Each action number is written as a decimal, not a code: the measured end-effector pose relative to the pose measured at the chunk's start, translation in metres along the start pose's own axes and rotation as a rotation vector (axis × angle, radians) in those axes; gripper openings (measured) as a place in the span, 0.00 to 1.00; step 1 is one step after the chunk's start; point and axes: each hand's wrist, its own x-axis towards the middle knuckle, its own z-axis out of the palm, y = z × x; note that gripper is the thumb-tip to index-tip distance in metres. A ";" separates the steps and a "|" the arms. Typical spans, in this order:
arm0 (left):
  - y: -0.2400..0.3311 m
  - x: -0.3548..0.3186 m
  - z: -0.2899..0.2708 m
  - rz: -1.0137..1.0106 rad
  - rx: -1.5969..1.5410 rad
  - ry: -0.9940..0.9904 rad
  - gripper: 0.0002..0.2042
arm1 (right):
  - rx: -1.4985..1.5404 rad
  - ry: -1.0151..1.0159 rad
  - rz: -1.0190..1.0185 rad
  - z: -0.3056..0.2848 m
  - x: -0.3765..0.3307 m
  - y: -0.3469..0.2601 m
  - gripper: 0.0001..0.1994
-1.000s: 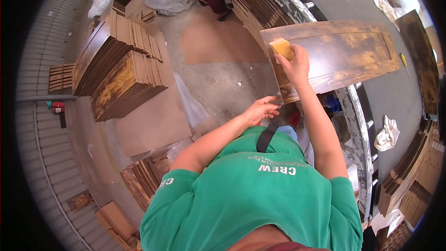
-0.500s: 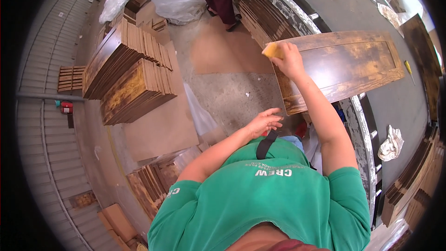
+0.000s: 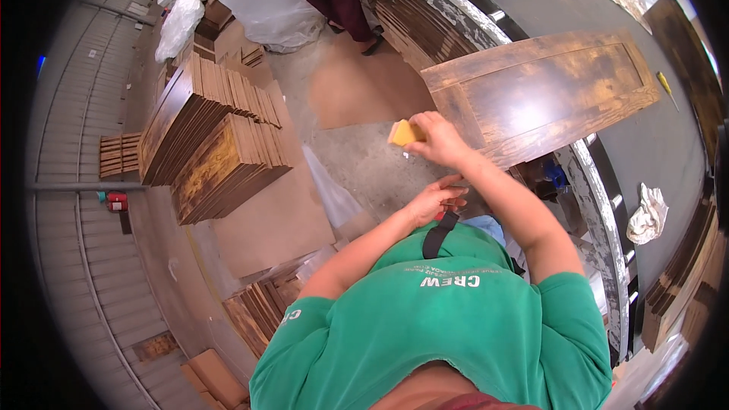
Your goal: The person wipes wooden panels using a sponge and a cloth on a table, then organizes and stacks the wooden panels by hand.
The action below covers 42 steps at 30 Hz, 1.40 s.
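Yellow block (image 3: 404,134), right end out of sight behind right-hand fingers (image 3: 433,124)

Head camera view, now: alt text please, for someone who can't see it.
The person's right hand holds a yellow sponge just off the left end of a brown wooden panel; the apparently empty left hand is near the green shirt. Stacked wooden panels stand at left.

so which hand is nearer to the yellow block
Right. The right hand grips the yellow block in its fingers; the left hand is apart from it, lower in the picture, near the waist.
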 end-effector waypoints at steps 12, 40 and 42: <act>0.004 0.009 -0.008 0.023 0.006 0.072 0.16 | -0.179 0.334 0.111 -0.030 0.009 0.026 0.23; 0.069 -0.006 0.097 0.145 0.397 0.010 0.21 | 1.269 1.533 0.377 -0.147 -0.238 0.025 0.14; 0.080 -0.021 0.136 0.173 0.356 0.028 0.18 | 1.230 1.483 0.285 -0.145 -0.232 0.015 0.12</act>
